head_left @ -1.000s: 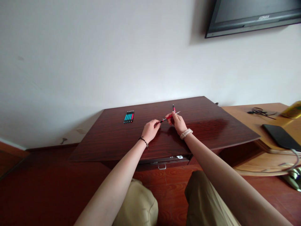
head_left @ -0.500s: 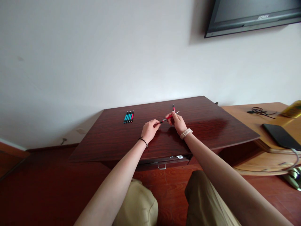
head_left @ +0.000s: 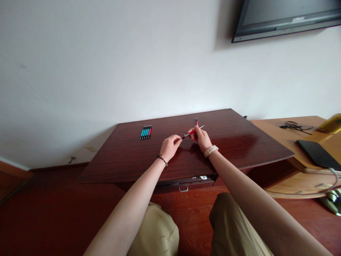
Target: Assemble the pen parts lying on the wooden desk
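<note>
My left hand, with a dark bracelet at the wrist, is closed in a pinch at the dark left end of a red pen. The right hand grips the same pen's red barrel between thumb and fingers. A thin pale rod sticks out at the pen's right end. Just beyond the right hand lies a red and black pen piece, its near end hidden by the fingers. On the table's left, several turquoise pens and a pink-red pen lie side by side.
The dark wooden table stands against the wall. To its right, a lighter wooden cabinet carries a black phone, a coiled cable and a yellow packet. A television hangs above.
Hardly anything differs. Both hands stay in place on the red pen, with at most a slight shift of the fingers and pen.
</note>
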The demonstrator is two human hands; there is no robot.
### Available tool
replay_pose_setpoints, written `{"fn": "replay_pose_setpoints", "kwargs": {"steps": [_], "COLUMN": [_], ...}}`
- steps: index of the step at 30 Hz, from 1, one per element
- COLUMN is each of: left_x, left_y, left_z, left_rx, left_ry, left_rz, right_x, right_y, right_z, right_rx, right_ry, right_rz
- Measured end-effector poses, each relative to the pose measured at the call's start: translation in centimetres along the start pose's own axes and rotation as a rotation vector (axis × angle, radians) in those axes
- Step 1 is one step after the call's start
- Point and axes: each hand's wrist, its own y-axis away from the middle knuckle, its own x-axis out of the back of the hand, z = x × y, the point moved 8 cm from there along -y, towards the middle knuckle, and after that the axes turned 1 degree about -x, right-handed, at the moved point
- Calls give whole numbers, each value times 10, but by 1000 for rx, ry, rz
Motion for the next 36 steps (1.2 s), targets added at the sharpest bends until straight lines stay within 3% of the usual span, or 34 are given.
{"fn": "replay_pose_setpoints", "kwargs": {"steps": [36], "left_x": [0], "left_y": [0], "left_z": [-1], "left_rx": [15], "left_ry": [2], "left_rz": [0], "right_x": [0], "right_y": [-1], "right_z": [3], "right_rx": [22], "right_ry": [-83], "right_rz": [-17]}}
